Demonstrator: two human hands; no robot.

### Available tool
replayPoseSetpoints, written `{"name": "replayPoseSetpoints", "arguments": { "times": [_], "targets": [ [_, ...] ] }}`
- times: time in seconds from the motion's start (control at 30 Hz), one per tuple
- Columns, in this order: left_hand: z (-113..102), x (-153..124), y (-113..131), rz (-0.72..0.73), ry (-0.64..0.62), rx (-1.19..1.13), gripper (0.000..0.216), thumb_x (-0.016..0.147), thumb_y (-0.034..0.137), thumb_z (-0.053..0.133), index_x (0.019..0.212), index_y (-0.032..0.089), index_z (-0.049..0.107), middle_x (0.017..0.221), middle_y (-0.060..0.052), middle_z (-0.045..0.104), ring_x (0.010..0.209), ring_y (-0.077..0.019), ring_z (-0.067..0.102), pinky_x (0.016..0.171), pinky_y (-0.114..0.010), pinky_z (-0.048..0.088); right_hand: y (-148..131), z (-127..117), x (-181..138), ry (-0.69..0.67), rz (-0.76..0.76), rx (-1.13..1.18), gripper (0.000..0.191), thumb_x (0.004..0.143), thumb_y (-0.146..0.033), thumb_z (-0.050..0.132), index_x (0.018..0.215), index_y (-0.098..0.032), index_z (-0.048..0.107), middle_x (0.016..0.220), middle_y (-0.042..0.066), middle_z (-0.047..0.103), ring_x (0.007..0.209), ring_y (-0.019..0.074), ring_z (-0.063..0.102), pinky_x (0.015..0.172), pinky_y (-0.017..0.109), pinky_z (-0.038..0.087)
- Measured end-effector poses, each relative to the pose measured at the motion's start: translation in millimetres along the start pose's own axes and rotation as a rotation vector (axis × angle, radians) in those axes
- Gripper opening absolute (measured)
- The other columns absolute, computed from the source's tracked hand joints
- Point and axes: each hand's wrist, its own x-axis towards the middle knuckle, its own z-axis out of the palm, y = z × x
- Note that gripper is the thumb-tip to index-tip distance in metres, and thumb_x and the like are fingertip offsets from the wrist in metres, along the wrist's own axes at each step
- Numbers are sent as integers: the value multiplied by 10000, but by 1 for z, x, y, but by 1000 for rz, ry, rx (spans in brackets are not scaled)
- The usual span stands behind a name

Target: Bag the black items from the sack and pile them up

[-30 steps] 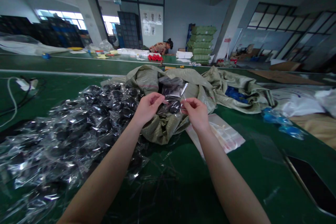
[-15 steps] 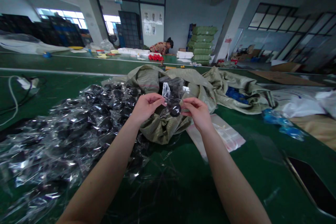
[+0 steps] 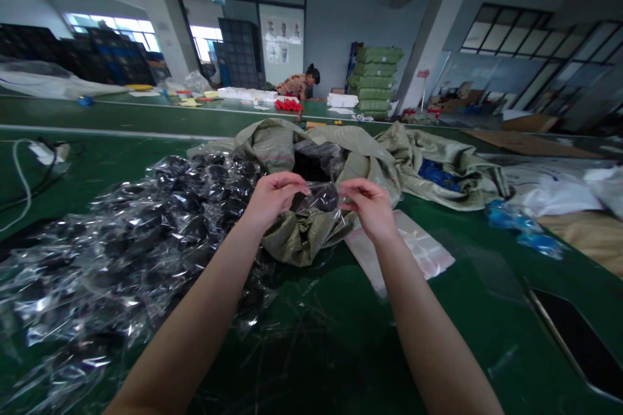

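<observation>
Between my hands, in front of the mouth of an olive woven sack (image 3: 304, 240), is a clear plastic bag (image 3: 324, 198) with a dark rounded item inside. My left hand (image 3: 276, 198) pinches one side of this bag between thumb and fingers. The opposite side is pinched by my right hand (image 3: 367, 202). What exactly the dark item is cannot be made out. A large heap of similar dark items in clear bags (image 3: 160, 227) spreads to the left of my hands. Below my right wrist lie flat clear bags (image 3: 418, 246).
A phone (image 3: 579, 337) lies at the right edge of the green table (image 3: 341, 350). A second woven sack (image 3: 448, 172) holds something blue. White cable and a plug (image 3: 46, 152) sit at left. Across the room a person (image 3: 298, 84) bends over another table, near stacked green bales (image 3: 377, 74).
The bag between my hands has turned, and its upper part no longer stands up in front of the sack. My hands have hardly moved.
</observation>
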Motion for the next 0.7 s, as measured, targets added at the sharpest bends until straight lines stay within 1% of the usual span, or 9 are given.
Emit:
{"name": "replayPoseSetpoints", "arguments": {
  "times": [0.07, 0.17, 0.27, 0.4, 0.43, 0.6, 0.7],
  "targets": [
    [2, 1, -2, -14, -18, -49, 145, 651, 226, 741, 763, 158, 679, 683, -24, 718, 327, -13, 300, 343, -189, 159, 1, -1, 1, 3, 2, 21, 123, 675, -321, 733, 762, -236, 718, 792, 0, 693, 777, 177, 653, 617, 297, 583],
    [3, 1, -3, -36, -42, -92, 145, 646, 215, 742, 751, 164, 656, 639, 4, 687, 327, -9, 298, 340, -178, 161, 2, -1, 1, -11, 0, 61, 98, 677, -303, 720, 748, -236, 715, 781, -5, 686, 763, 165, 645, 596, 274, 573],
    [4, 1, -2, -48, -51, -125, 161, 648, 225, 750, 752, 169, 641, 576, 33, 630, 324, -11, 286, 332, -173, 151, 2, 1, 0, -30, 9, 87, 61, 669, -277, 695, 712, -234, 704, 761, -11, 677, 742, 152, 634, 607, 267, 573],
    [5, -1, 0, -56, -91, -154, 181, 649, 246, 762, 739, 165, 627, 482, 67, 525, 317, -10, 267, 329, -165, 154, 0, 2, 0, -36, 26, 104, 63, 653, -291, 682, 668, -230, 679, 724, -12, 652, 712, 145, 613, 606, 268, 573],
    [5, -1, 0, -64, -98, -155, 187, 650, 255, 761, 736, 164, 622, 484, 67, 523, 316, -8, 263, 327, -163, 154, 0, 2, 0, -43, 27, 112, 65, 652, -291, 680, 654, -227, 669, 722, -12, 644, 703, 142, 608, 604, 267, 572],
    [5, -1, 0, -103, -87, -180, 220, 656, 258, 750, 801, 183, 602, 629, 45, 627, 317, 0, 284, 312, -155, 145, -2, 2, -1, -53, 11, 146, 133, 660, -257, 646, 557, -206, 579, 725, -10, 608, 693, 123, 598, 609, 255, 573],
    [6, -1, 1, -82, -71, -155, 213, 665, 259, 741, 794, 176, 594, 660, 28, 656, 317, 1, 289, 309, -158, 147, -1, 1, -2, -70, 2, 132, 114, 674, -238, 635, 570, -204, 602, 731, -5, 616, 705, 121, 602, 613, 246, 572]
  ]
}}
